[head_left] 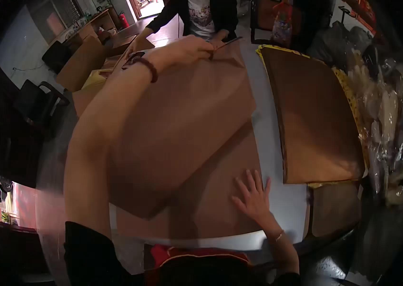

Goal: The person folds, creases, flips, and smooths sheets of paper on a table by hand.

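Note:
A large brown sheet (187, 109) is lifted and folded over at its near side, above another brown layer (220, 190) on the pale table (273, 143). My left hand (192, 47), with a dark beaded bracelet on the wrist, reaches to the far side, its fingers closed on the upper sheet's far edge. A thin dark strip shows beside the fingertips; what it is cannot be made out. My right hand (254, 198) lies flat with fingers spread on the lower brown layer, near its right edge.
Across the table stands a person (201, 19), hands near the far edge. On the right lies a stack of dark brown sheets (316, 114) with yellow edging, beside clear plastic bags (387, 109). An open cardboard box (84, 62) and chairs (37, 100) are at the left.

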The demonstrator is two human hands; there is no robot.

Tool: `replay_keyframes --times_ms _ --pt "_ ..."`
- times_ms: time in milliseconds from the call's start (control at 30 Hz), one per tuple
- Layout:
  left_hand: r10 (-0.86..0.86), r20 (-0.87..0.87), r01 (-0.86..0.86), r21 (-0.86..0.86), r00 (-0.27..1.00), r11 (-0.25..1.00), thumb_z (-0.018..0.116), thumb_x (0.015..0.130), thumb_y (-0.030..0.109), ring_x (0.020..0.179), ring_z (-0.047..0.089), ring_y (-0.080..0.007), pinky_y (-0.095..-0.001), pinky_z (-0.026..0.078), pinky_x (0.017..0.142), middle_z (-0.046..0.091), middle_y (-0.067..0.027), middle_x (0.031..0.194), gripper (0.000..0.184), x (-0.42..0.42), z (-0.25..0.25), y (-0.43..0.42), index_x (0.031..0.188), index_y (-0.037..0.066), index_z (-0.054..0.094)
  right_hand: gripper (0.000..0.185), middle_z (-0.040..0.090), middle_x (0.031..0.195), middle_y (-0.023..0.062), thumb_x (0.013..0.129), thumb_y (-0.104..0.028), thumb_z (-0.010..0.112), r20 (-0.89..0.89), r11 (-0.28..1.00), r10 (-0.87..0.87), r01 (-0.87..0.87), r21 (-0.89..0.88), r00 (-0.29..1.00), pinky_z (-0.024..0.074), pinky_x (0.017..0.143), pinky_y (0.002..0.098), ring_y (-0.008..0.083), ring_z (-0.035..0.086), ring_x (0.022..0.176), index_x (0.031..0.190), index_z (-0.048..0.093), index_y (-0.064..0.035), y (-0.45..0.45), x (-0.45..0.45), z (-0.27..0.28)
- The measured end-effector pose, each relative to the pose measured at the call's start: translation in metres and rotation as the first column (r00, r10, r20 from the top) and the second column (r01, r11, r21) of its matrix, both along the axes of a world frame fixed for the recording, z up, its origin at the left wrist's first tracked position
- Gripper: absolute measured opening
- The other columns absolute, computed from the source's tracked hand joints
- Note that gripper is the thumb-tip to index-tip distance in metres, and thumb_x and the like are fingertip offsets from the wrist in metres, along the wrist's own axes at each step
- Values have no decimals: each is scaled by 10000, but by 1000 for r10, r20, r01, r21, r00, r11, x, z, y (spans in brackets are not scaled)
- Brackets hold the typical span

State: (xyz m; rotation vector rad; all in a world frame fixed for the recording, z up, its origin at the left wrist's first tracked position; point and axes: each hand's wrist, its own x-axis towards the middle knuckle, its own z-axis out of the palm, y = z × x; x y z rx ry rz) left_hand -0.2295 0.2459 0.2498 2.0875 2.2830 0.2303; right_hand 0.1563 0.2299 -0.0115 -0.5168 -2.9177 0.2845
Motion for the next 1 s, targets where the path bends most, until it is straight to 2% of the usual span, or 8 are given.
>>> replay_keyframes --times_ms 200,267,400,600,700,800,933,1000 --pt "40 -176 -44 -22 984 999 496 871 207 859 588 -307 -399 436 762 636 -122 897 195 -124 -69 97 974 97 619 554 342 1390 160 820 -533 519 95 994 -17 28 -110 995 68 1007 677 363 257 1311 1254 515 -190 6 -9 11" --pt "170 -225 -171 14 959 985 497 860 201 938 604 -288 -502 389 824 654 -71 963 236 -151 -100 117 1046 207 643 559 344 1387 150 798 -543 548 139 994 -20 34 -105 990 55 1002 694 376 265 1302 1237 532 -197 8 -10 7" --pt "350 -313 -387 -65 883 920 495 866 191 980 603 -246 -562 324 863 662 -51 957 261 -164 -130 134 1082 252 629 569 337 1386 147 781 -547 569 226 972 -4 56 -228 974 48 995 703 380 267 1300 1234 534 -205 10 -12 11" --pt "504 -335 -523 36 796 851 478 854 109 1188 461 -234 -586 247 974 544 -10 1231 358 -187 -188 135 1147 281 591 619 332 1376 166 688 -521 671 242 982 5 41 -182 970 103 993 705 400 268 1297 1193 564 -180 11 -18 18" --pt "589 -204 -525 294 782 799 476 818 68 1169 477 -236 -569 284 951 476 -3 1310 455 -171 -200 117 1233 245 528 617 326 1377 167 680 -513 681 218 985 19 19 -170 976 112 987 710 402 267 1296 1185 571 -176 12 -21 26" --pt "341 63 -338 387 938 858 477 850 156 1146 492 -258 -506 338 902 473 -36 1309 368 -110 -198 62 1210 211 526 626 316 1383 170 694 -490 676 251 949 -46 120 -291 967 91 1001 697 402 245 1308 1220 544 -177 7 -22 28" --pt "15 -113 0 133 993 991 491 885 389 1306 273 -319 -557 197 1019 335 -99 1407 431 49 -212 -76 1274 210 448 615 312 1395 177 726 -460 648 152 983 10 18 -183 988 52 1018 668 399 242 1312 1249 514 -165 9 -10 7" --pt "31 50 -34 63 998 997 506 865 452 1330 225 -323 -579 153 1031 310 -105 1419 517 96 -224 -130 1318 225 406 615 313 1397 181 733 -453 640 114 988 55 -37 -152 992 41 1022 659 398 238 1313 1254 508 -155 9 -9 6"
